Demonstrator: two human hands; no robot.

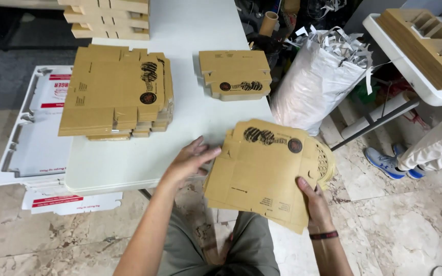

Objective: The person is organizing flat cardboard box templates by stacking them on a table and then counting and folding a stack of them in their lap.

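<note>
**Brown card blanks in both your hands, three more piles on the table**

Brown flat cardboard is nearly all you have before you. Your white table (190, 25) runs from near to far and carries three piles. The large stack of flat blanks (113, 92) lies at the left, its top sheet printed with dark round marks. A smaller stack (235, 74) lies to its right, near the table's right edge. A third pile of blanks (107, 18) sits at the far end, cut off by the top of the view.

On the floor left of the table lie white printed card sheets (37, 148), at least two, overlapping. To the right of the table stands one white sack (315, 82), open at the top and filled with paper strips (341, 43). Far right, a second white table (410, 71) bears one cardboard divider tray (431, 36) whose compartments I cannot see into. Another person's leg and blue shoes (390, 162) show beside it.

You hold one bundle of blanks (264, 171) off the near right corner of the table. Your right hand (314, 202) clasps its near right edge, thumb on top. Your left hand (190, 161) lies with fingers spread and flat against the bundle's left edge, gripping nothing.
</note>
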